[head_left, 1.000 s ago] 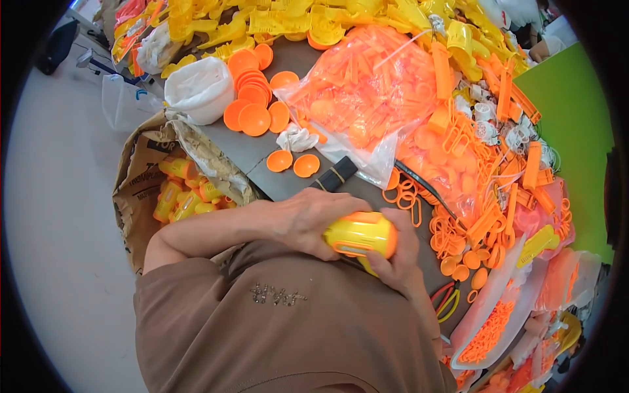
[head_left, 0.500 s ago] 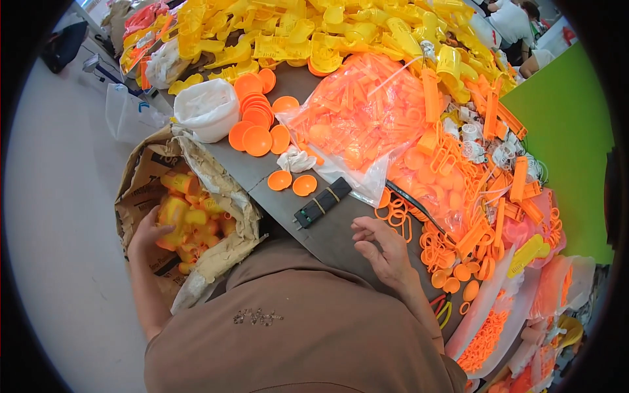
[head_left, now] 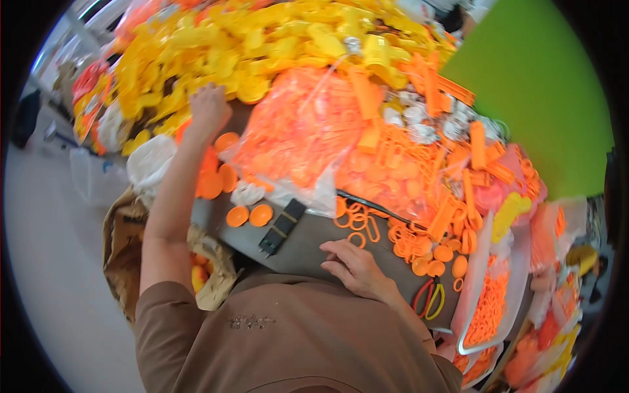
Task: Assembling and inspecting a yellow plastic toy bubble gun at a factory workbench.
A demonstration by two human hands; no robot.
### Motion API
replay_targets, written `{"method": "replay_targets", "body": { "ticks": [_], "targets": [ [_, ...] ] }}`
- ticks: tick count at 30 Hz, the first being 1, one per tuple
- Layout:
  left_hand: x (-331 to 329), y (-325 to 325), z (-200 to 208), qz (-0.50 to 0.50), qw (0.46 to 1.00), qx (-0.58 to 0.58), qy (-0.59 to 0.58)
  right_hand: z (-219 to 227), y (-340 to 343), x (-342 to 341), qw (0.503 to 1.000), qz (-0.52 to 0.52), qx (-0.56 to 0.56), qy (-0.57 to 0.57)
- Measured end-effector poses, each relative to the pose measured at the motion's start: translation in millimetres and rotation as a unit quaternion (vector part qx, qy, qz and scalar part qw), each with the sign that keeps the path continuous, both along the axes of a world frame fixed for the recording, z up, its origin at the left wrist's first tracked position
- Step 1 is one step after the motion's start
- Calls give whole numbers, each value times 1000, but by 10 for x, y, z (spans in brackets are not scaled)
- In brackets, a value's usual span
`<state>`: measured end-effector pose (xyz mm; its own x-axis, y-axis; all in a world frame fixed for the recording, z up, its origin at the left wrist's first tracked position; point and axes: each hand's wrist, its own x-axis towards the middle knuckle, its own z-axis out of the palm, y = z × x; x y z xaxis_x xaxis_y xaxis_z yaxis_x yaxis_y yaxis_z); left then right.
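Observation:
At the near edge of the yellow plastic parts [head_left: 262, 39], my left hand [head_left: 209, 110] reaches in with its knuckles up. The fingers curl down out of sight, so I cannot see whether they hold a part. Just below it, my left forearm partly covers a cluster of orange plastic cups [head_left: 211, 185]. My right hand [head_left: 357, 267] lies open and loosely curved over the table's near edge, with nothing in it. Orange plastic rings [head_left: 357, 240] lie just beyond its fingers. A black bar-shaped object [head_left: 283, 226] with a band round it is to its left.
A brown paper sack [head_left: 121, 252] with yellow and orange parts stands at the left. Clear bags of orange pieces [head_left: 295, 124] cover the table's middle. Red-and-yellow-handled pliers [head_left: 429, 298] and a tub of small orange pieces [head_left: 488, 311] sit right. A green panel [head_left: 537, 98] stands behind.
My left hand has left the paper sack and moved up and forward to the yellow parts. My right hand stays near the table edge. The whole view has shifted and tilted.

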<state>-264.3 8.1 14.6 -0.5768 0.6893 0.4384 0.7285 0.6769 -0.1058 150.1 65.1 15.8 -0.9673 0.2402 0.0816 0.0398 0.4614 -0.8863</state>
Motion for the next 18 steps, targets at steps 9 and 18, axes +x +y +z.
{"method": "replay_targets", "body": {
  "ticks": [9,18],
  "targets": [
    [-652,191,43,14,997,-72,-23,-117,13,223,994,-108,-10,26],
    [1082,-221,1334,-328,854,232,-330,107,249,325,970,-202,-29,133]
  ]
}}
